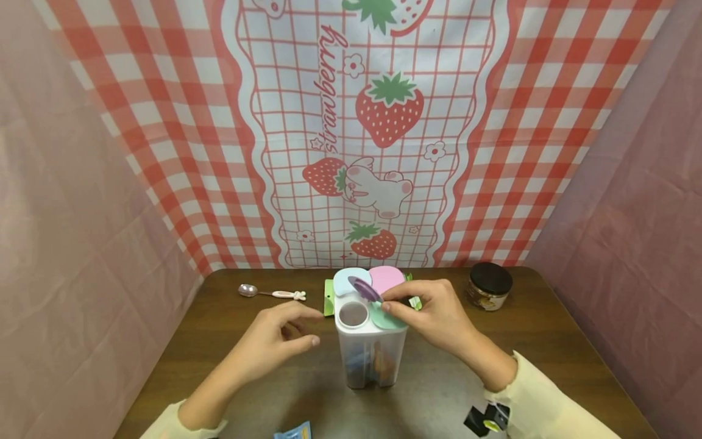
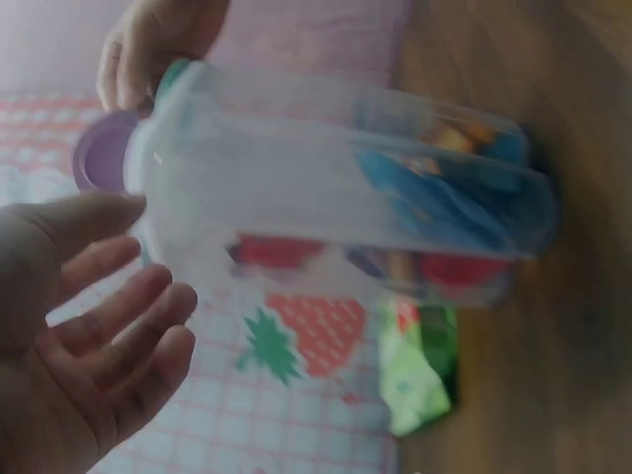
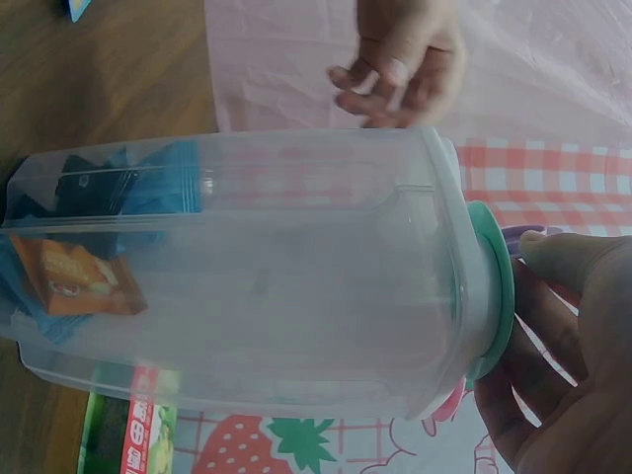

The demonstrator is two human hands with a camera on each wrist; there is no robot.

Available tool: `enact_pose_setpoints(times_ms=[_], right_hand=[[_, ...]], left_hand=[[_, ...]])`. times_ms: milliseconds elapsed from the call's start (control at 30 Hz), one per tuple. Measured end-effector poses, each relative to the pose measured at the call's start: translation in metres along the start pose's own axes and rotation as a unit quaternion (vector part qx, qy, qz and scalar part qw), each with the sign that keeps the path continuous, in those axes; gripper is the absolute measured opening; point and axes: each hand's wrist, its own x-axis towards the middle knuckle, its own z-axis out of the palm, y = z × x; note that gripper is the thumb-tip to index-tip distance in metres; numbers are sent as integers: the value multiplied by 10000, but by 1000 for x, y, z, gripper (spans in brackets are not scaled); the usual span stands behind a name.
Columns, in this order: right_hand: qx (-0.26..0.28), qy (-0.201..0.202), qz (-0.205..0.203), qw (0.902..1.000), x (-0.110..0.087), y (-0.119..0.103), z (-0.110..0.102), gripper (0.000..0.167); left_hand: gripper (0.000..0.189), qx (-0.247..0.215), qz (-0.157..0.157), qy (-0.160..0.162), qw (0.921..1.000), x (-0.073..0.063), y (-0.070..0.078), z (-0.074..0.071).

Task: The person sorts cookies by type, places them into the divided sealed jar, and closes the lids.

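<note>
A clear storage container with a white top stands upright on the table. Its top carries a light blue lid, a pink lid and a mint green lid, all down. The purple lid is tilted up, baring a round opening. My right hand pinches the purple lid's edge between thumb and fingers, above the green lid. Left of the container my left hand hovers with relaxed, parted fingers, holding nothing. Blue packets and an orange packet lie inside the container's lower part.
A spoon with a white and pink handle lies at the back left. At the back right stands a black-lidded jar. Green packaging shows behind the container. A blue packet lies at the front edge of view.
</note>
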Motion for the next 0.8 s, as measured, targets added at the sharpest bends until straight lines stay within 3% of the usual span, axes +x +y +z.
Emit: enact_pose_setpoints(times_ms=[267,467,633,800], right_hand=[[-49,-45,-24,10000,1,-2,-1,16],[-79,-78,-58,9999,2,-2,-2,15],[-106,-80,-110,9999,2,-2,-2,15],[-78,-47,-134,9999,3,-2,-1,16]], left_hand=[[35,-470,-150,-226,9985,-43,-45,11],[39,-698,-75,-734,9948,-71,-71,26],[46,-793,-66,-1118,9905,-87,-88,36],[50,-1068,-217,-1254,9861,-97,-102,45]])
